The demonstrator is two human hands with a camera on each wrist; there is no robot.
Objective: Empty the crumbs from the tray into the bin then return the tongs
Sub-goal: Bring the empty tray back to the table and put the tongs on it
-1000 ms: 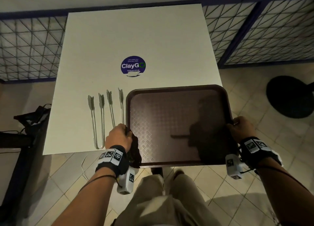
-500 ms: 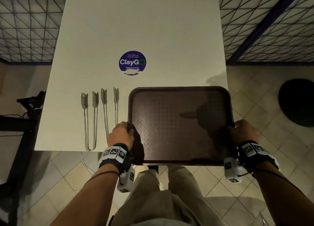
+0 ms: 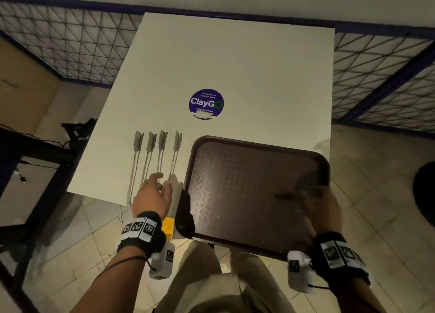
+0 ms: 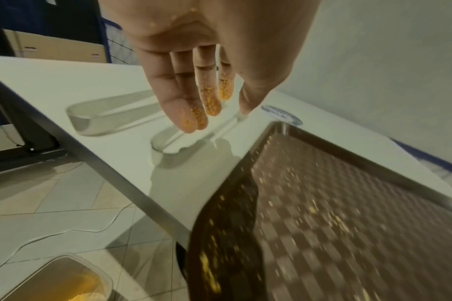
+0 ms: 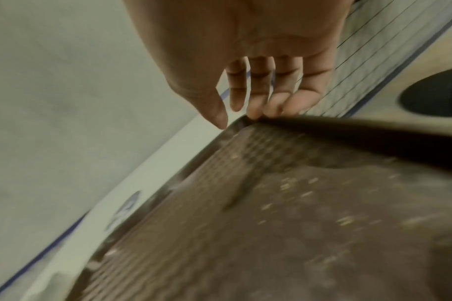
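While the brown tray (image 3: 254, 195) sits on the near right corner of the white table (image 3: 235, 65), overhanging the near edge toward my legs, my grip on it has changed. Half a second ago both my hands held its side edges. Now my left hand (image 3: 153, 192) has let go and hangs just above the table with its fingers (image 4: 191, 120) straight and loose, holding nothing. Their tips are coated in orange crumbs.

My right hand (image 3: 322, 206) is loosening too. From the wrist view its fingers are nearly straight, with only the tips resting on the tray's right rim, not curled around it.

Scattered yellow crumbs (image 4: 309, 209) still speckle the tray's textured floor, though only thinly. A clear container (image 4: 65, 281) with orange bits inside shows on the floor below the table's edge; I cannot say whether it is the bin.

Just left of the tray lie two pairs of metal tongs (image 3: 153, 162), side by side, handles toward me. My left fingers hover over the looped end of the nearer pair (image 4: 173, 142), apparently not yet touching.

I judge the tray is set down and the tongs come next. My crumb-dusted fingertips may slip on the smooth metal.
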